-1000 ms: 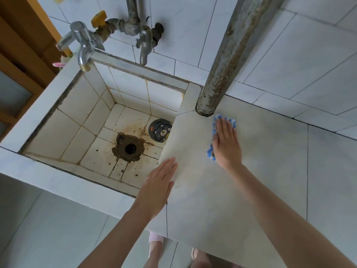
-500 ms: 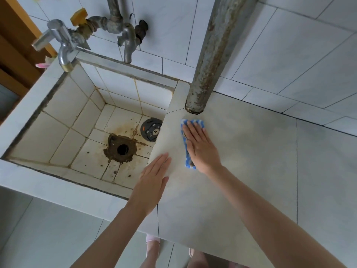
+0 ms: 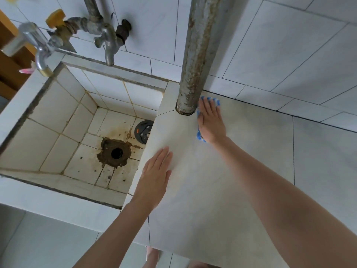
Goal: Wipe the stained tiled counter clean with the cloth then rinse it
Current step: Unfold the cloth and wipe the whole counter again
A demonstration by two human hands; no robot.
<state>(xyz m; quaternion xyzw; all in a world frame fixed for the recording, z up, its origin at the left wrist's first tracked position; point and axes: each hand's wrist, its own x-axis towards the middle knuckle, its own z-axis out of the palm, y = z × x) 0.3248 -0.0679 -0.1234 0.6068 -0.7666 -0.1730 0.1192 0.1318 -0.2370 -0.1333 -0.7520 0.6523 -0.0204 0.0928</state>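
Right hand (image 3: 211,120) has moved since half a second ago. Then it was pressing the cloth (image 3: 199,135) in front of the pipe's foot, towards the sink edge. Now it lies to the right of the pipe's foot, close to the back wall. Fingers are straight and together, palm flat on the cloth. Only blue-and-white edges show, at the fingertips and by the wrist.

Left hand (image 3: 156,175) is unchanged. It lies flat with fingers straight on the counter (image 3: 251,155) at its sink-side edge, holding nothing.

The cloth lies on the counter's back left part, just beside the pipe. Counter tile looks faintly greyed and smudged, though the staining is too pale to map.

Surroundings:
- Rusty upright pipe (image 3: 197,55) meets the counter at the back left corner. It stands against the right hand's index side and blocks the cloth from that corner.
- Tiled sink basin (image 3: 48,117) is to the left, with brown grime round the drain hole (image 3: 116,153).
- A dark round disc (image 3: 144,131) lies on the basin floor, partly hidden behind the counter edge.
- Two taps sit above the basin: one at the left rim (image 3: 38,47), one on the wall (image 3: 109,45).
- Yellow valve handle (image 3: 56,16) sits between the taps.
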